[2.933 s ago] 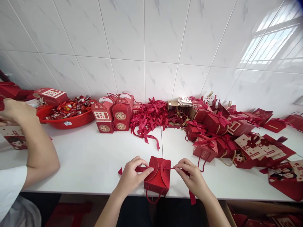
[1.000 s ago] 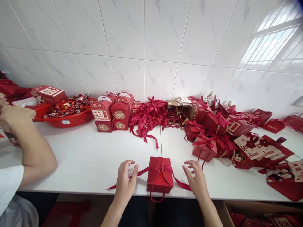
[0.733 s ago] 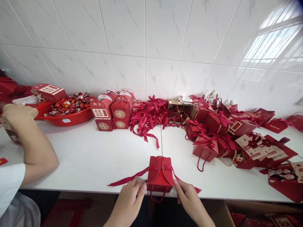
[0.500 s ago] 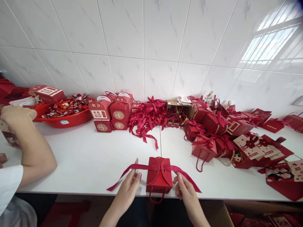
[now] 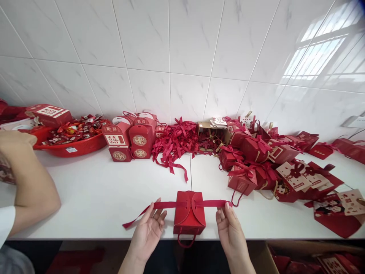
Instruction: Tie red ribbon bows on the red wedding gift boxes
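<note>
A small red gift box (image 5: 185, 220) stands near the table's front edge, its rounded flaps folded together on top and a cord handle hanging over the edge. A dark red ribbon (image 5: 168, 205) runs through slots in those flaps and stretches out to both sides. My left hand (image 5: 149, 234) pinches the ribbon left of the box, and its loose tail trails further left. On the other side, my right hand (image 5: 232, 230) grips the ribbon near its end between thumb and fingers. Both hands are apart from the box itself.
Behind lie a heap of loose ribbons (image 5: 176, 142) and stacked red boxes (image 5: 116, 140). A red basin (image 5: 72, 148) of wrapped sweets stands left, beside another person's arm (image 5: 34, 186). Ribboned boxes (image 5: 243, 179) crowd the right. A carton (image 5: 270, 258) sits below the table edge.
My right hand has moved outward and up, now pinching the ribbon, whose right side is pulled straight. My left hand has turned palm up on the ribbon. The view has shifted slightly.
</note>
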### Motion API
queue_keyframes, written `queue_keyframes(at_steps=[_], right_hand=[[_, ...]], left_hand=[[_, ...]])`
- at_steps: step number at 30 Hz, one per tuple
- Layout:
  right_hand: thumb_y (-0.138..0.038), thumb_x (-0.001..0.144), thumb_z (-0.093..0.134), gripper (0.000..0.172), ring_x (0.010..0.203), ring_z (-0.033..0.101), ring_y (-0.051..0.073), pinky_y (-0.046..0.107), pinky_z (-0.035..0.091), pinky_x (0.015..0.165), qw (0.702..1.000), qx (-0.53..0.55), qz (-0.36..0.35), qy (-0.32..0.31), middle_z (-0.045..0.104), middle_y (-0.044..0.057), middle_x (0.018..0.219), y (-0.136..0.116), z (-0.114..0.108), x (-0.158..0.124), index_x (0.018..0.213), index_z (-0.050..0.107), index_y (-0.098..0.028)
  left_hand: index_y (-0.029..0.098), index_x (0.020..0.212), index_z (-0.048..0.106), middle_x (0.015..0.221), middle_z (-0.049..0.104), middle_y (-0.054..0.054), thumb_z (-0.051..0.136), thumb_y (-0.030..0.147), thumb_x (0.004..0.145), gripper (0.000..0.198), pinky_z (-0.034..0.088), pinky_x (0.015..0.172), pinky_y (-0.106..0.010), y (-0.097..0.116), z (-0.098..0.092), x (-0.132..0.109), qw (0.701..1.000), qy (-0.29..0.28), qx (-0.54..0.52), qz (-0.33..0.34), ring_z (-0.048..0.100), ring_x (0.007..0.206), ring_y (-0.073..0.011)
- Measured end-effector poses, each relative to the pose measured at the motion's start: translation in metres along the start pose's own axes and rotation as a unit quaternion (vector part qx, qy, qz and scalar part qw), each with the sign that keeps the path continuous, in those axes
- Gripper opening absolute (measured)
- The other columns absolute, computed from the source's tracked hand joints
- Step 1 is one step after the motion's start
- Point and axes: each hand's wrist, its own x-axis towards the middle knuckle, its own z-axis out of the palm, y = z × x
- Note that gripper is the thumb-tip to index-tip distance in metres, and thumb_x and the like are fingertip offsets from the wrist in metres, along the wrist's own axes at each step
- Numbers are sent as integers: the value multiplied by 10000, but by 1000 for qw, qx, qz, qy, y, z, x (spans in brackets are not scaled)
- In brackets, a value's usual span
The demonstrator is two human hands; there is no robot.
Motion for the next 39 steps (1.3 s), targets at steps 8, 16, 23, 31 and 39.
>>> queue_keyframes(at_steps=[8,16,23,31,39], right_hand=[[-276,689,770,176,609,637,96,239,561,624,984,-74,-155,-52,670,-38,713,-26,23,-4,790,643,-209],[-307,708,748,211,652,631,149,284,530,599,897,-258,-317,-167,665,16,735,-66,83,1,854,658,-184],[-305,728,726,144,674,629,155,291,514,639,842,-309,-346,-275,670,12,740,-76,127,-10,809,666,-203],[-284,795,669,68,717,606,149,304,489,722,834,-298,-302,-354,651,3,765,-78,144,-20,814,684,-221],[-295,798,663,86,705,631,146,304,500,732,844,-278,-264,-375,660,1,758,-81,152,-21,825,666,-213]], left_hand=[[202,882,727,864,677,-3,733,183,722,161,532,543,-184,31,20,-5,978,4,94,187,622,691,-102],[158,845,751,817,725,-68,725,388,719,264,500,703,-271,76,74,-20,847,-148,363,358,624,792,-185],[164,878,749,757,728,-53,613,406,816,284,484,799,-303,80,131,-44,744,-233,502,375,651,846,-209],[163,907,731,763,727,-44,644,334,807,217,488,707,-248,67,154,-47,783,-278,418,368,644,750,-153],[155,915,683,766,704,-44,572,353,857,235,458,825,-293,63,153,-49,791,-283,390,376,638,843,-173]])
